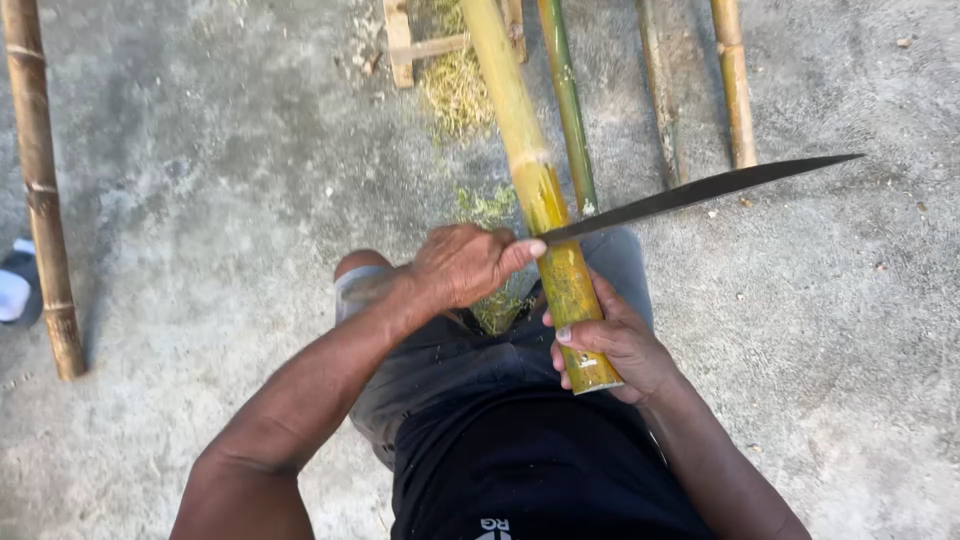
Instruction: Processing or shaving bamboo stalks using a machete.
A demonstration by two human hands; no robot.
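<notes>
A thick yellow-green bamboo pole (530, 170) runs from the top of the view down to my lap. My right hand (615, 345) grips its near end from below. My left hand (465, 265) is closed around the handle of a long dark knife (700, 190). The blade lies across the pole's upper surface and points to the right, and my left thumb lies along its base. Green-yellow shavings (497, 308) lie on my shorts between my hands.
Beyond my knees, a thin green pole (568, 110), a tan pole (735, 90) and a dark stick (660, 100) lie on the concrete floor. A small wooden frame (400, 45) with a pile of shavings (455, 85) is at the top. Another bamboo pole (42, 190) lies at the far left beside a white shoe (12, 290).
</notes>
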